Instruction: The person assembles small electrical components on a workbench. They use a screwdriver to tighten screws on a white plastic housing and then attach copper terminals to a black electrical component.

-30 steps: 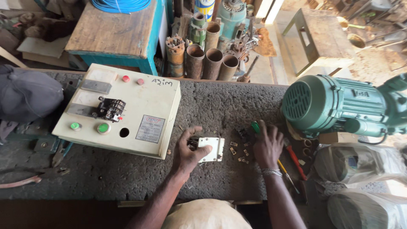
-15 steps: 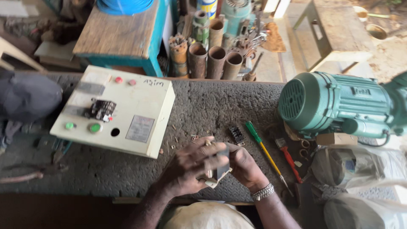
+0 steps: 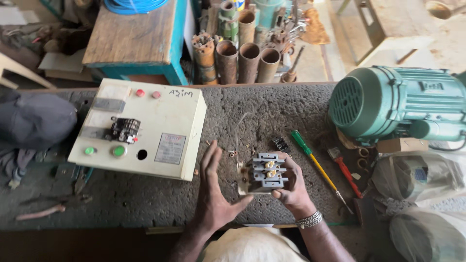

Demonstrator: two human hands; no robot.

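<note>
Right hand (image 3: 290, 190) closed around a grey switch block (image 3: 266, 173), fingers wrapped over its right side and thumb under the lower edge, holding it tilted up off the bench (image 3: 242, 111) with the brass screws facing the camera. Metal bracelet (image 3: 309, 220) on that wrist. Left hand (image 3: 214, 194) open and flat, fingers stretched straight up and together, palm turned toward the block, thumb tip reaching in below the block's lower left corner; gripping nothing, and not clear whether the thumb touches the block. Block held above the bench's near edge, between the two hands, just right of the cream control box (image 3: 138, 127).

Control box lying flat on the left half of the bench, with two red buttons at the top, two green buttons at the lower left, a black relay in the middle, a round hole and a label. Dark cloth (image 3: 34, 119) left of the box. Pliers (image 3: 46, 206) on the bench near the front left corner.

Screwdriver (image 3: 315, 162) with green handle and yellow shaft lying diagonally just right of the right hand. Small black part (image 3: 279, 143) just above the block. Red-handled tool (image 3: 345, 170) further right, beside the screwdriver. Green motor (image 3: 398, 103) on the right end of the bench, fan cover facing left. Plastic bags (image 3: 420, 177) below the motor.

Behind the bench, rusty pipes (image 3: 242, 60) standing on end, and a wooden table (image 3: 131, 36) with blue frame to their left.
</note>
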